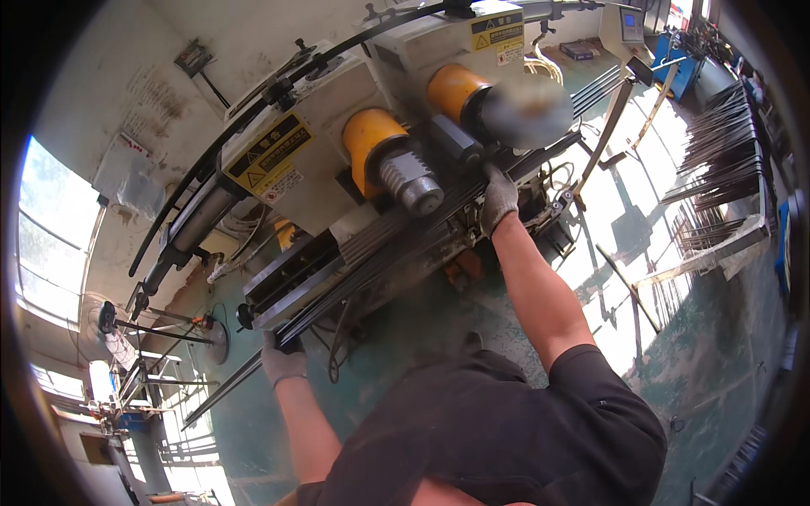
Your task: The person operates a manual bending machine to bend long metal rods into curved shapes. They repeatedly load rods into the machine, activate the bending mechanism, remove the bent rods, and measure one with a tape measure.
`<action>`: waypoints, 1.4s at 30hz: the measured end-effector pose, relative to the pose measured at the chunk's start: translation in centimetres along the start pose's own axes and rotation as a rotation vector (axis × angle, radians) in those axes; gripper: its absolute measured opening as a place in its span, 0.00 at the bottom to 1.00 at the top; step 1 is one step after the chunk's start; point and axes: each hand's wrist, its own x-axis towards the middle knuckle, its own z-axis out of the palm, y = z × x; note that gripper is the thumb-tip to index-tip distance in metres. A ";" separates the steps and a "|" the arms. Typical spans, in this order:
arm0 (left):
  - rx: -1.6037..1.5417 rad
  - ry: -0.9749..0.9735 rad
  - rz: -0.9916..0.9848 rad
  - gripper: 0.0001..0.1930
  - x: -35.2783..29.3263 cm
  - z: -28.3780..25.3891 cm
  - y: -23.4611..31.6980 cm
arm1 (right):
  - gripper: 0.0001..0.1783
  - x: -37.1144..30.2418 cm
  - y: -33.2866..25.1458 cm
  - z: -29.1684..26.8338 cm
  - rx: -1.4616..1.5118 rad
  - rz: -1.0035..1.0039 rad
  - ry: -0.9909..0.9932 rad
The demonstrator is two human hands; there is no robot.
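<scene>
A bundle of long dark metal rods [371,263] slants across the front of a grey machine [321,164], from lower left to upper right. My left hand [283,363], in a pale work glove, is closed round the rods near the machine's left end. Farther right, my right hand [499,201], in a similar glove, grips the rods below the machine's rollers, its fingertips partly hidden. Above the bundle, a ridged steel roller [409,181] sticks out of an orange-yellow housing [371,139]. A second orange-yellow housing [456,88] stands to its right, its front end blurred.
A rack stacked with thin rods [721,160] stands at the far right. Black hoses [181,185] arch over the machine. A floor fan [219,341] and a metal frame [139,379] are at left. Green floor [405,325] lies between me and the machine.
</scene>
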 end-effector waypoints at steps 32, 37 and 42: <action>-0.193 -0.338 -0.284 0.19 4.2 6.5 -7.0 | 0.17 2.8 4.1 -2.7 -1.210 -0.481 -0.027; -0.202 -0.472 -0.249 0.16 5.6 5.3 -5.9 | 0.19 1.5 2.8 -6.2 -0.706 -0.422 -0.001; -0.177 -0.318 -0.107 0.13 9.6 1.5 -3.1 | 0.20 -3.7 2.0 -11.3 -0.466 -0.076 0.171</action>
